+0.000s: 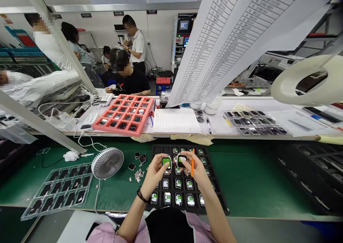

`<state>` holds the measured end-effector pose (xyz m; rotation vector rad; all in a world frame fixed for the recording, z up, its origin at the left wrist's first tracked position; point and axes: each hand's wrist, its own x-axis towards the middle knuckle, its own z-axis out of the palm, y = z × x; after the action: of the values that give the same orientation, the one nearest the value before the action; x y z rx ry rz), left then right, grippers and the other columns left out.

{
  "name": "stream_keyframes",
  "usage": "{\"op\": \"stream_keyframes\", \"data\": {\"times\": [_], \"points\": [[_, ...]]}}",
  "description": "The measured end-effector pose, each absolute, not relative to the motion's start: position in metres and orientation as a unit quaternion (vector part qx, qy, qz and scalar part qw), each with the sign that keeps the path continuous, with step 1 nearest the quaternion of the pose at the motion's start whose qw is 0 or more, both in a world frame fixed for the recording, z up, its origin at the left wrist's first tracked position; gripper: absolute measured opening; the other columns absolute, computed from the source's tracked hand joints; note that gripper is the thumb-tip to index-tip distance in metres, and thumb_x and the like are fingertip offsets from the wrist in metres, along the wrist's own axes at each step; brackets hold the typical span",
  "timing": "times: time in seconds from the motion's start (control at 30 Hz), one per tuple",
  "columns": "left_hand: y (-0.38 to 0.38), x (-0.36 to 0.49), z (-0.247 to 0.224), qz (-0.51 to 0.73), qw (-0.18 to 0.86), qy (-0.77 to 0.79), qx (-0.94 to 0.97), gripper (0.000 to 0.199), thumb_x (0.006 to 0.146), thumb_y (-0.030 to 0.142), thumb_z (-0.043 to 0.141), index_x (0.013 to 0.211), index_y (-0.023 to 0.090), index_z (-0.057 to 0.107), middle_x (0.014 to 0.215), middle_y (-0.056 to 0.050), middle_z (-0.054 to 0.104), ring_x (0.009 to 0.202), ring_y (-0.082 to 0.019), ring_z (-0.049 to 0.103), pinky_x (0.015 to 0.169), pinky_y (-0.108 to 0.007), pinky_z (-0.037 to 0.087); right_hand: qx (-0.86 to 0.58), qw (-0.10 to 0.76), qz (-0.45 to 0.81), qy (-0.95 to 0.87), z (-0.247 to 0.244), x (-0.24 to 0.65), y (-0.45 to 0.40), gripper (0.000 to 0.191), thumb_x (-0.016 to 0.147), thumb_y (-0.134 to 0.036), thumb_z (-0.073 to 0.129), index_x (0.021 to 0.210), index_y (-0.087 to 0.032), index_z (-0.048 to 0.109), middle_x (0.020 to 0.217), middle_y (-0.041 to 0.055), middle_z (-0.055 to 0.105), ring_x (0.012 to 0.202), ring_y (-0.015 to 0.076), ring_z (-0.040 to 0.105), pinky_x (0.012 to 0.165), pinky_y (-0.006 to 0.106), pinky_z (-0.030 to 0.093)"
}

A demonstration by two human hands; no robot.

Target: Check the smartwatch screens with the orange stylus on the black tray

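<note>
My left hand [155,173] is closed on a smartwatch case [166,162] with a lit green screen, its thumb lying on the glass. My right hand [197,168] grips a second smartwatch case [182,160], whose screen is partly green and dark. An orange stick-like tool [193,162] is also tucked upright in the fingers of that hand. Both watches are held side by side above a black tray [221,200]. Rows of similar watches, many with lit green and white screens, lie in the tray's compartments; my hands hide some of them.
A small white fan [107,163] stands left on the green bench, beside a clear tray [56,186] and loose small parts [138,175]. On the shelf are a pink tray [120,115] and a paper form [177,120]. Printed sheets [209,43] hang overhead. Several people work beyond.
</note>
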<state>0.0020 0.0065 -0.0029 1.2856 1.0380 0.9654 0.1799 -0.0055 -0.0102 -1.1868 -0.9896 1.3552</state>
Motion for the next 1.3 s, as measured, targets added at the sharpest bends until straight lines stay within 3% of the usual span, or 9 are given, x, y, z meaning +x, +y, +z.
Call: {"op": "stream_keyframes", "data": {"times": [0.07, 0.2, 0.43, 0.57, 0.73, 0.87, 1.0, 1.17, 1.3], "points": [[0.006, 0.001, -0.006, 0.408, 0.579, 0.434, 0.557, 0.039, 0.083, 0.044, 0.06, 0.112, 0.021, 0.049, 0.088, -0.003, 0.057, 0.075, -0.014, 0.057, 0.062, -0.024, 0.049, -0.496, 0.518, 0.561, -0.413, -0.009, 0.18, -0.006, 0.033, 0.078, -0.046, 0.067, 0.102, -0.025, 0.061, 0.108, 0.0054, 0.061, 0.05, 0.0076, 0.054, 0.055, 0.029, 0.052], [0.005, -0.001, -0.014, 0.398, 0.57, 0.426, 0.58, 0.041, 0.084, 0.038, 0.062, 0.118, 0.021, 0.046, 0.112, -0.009, 0.057, 0.099, -0.02, 0.058, 0.075, -0.028, 0.051, -0.501, 0.52, 0.553, -0.417, -0.007, 0.179, -0.007, 0.032, 0.08, -0.046, 0.065, 0.103, -0.024, 0.06, 0.104, 0.0041, 0.063, 0.045, 0.0059, 0.049, 0.056, 0.03, 0.053], [0.004, 0.0, -0.015, 0.391, 0.574, 0.419, 0.585, 0.048, 0.081, 0.031, 0.066, 0.122, 0.023, 0.042, 0.119, -0.01, 0.054, 0.096, -0.019, 0.058, 0.058, -0.02, 0.047, -0.514, 0.517, 0.538, -0.423, -0.011, 0.18, -0.007, 0.035, 0.082, -0.05, 0.06, 0.106, -0.024, 0.06, 0.107, 0.0062, 0.061, 0.049, 0.0078, 0.054, 0.048, 0.025, 0.045], [0.002, 0.001, -0.014, 0.388, 0.579, 0.415, 0.585, 0.048, 0.082, 0.03, 0.064, 0.124, 0.023, 0.042, 0.12, -0.011, 0.054, 0.097, -0.02, 0.059, 0.054, -0.019, 0.048, -0.521, 0.506, 0.532, -0.435, -0.014, 0.181, -0.008, 0.035, 0.084, -0.051, 0.057, 0.107, -0.025, 0.061, 0.107, 0.006, 0.06, 0.046, 0.0063, 0.047, 0.051, 0.027, 0.046], [0.001, 0.004, -0.015, 0.377, 0.582, 0.408, 0.593, 0.05, 0.082, 0.026, 0.061, 0.126, 0.024, 0.039, 0.12, -0.011, 0.055, 0.087, -0.019, 0.063, 0.051, -0.021, 0.052, -0.529, 0.49, 0.531, -0.446, -0.011, 0.178, -0.009, 0.035, 0.085, -0.052, 0.054, 0.106, -0.025, 0.062, 0.092, 0.0029, 0.06, 0.047, 0.0081, 0.045, 0.049, 0.027, 0.043], [0.005, 0.006, -0.011, 0.357, 0.433, 0.411, 0.719, 0.04, 0.079, 0.016, 0.062, 0.116, 0.024, 0.051, 0.114, -0.008, 0.057, 0.1, -0.023, 0.06, 0.07, -0.032, 0.056, -0.523, 0.471, 0.537, -0.465, -0.014, 0.175, -0.007, 0.037, 0.085, -0.053, 0.053, 0.106, -0.024, 0.062, 0.081, 0.0011, 0.057, 0.046, 0.0089, 0.044, 0.047, 0.026, 0.041], [0.014, 0.008, -0.01, 0.322, 0.263, 0.385, 0.824, 0.048, 0.071, 0.003, 0.062, 0.115, 0.023, 0.054, 0.118, -0.008, 0.055, 0.114, -0.025, 0.051, 0.096, -0.043, 0.047, -0.534, 0.446, 0.518, -0.498, -0.019, 0.172, -0.008, 0.042, 0.087, -0.053, 0.05, 0.113, -0.023, 0.061, 0.07, -0.0008, 0.053, 0.049, 0.0112, 0.044, 0.047, 0.026, 0.04], [0.019, 0.009, -0.01, 0.268, 0.195, 0.386, 0.861, 0.057, 0.068, -0.002, 0.055, 0.12, 0.023, 0.052, 0.124, -0.008, 0.056, 0.112, -0.026, 0.053, 0.091, -0.045, 0.046, -0.527, 0.424, 0.529, -0.512, -0.016, 0.172, -0.013, 0.044, 0.084, -0.047, 0.058, 0.123, -0.027, 0.056, 0.09, 0.0026, 0.062, 0.058, 0.0126, 0.051, 0.052, 0.026, 0.043], [0.02, 0.006, -0.002, 0.328, 0.203, 0.352, 0.853, 0.049, 0.07, 0.008, 0.065, 0.116, 0.024, 0.056, 0.117, -0.009, 0.062, 0.108, -0.027, 0.055, 0.09, -0.045, 0.045, -0.455, 0.461, 0.611, -0.455, -0.004, 0.177, -0.015, 0.04, 0.078, -0.039, 0.068, 0.116, -0.027, 0.06, 0.102, 0.0044, 0.063, 0.078, 0.0165, 0.059, 0.065, 0.028, 0.049]]}}
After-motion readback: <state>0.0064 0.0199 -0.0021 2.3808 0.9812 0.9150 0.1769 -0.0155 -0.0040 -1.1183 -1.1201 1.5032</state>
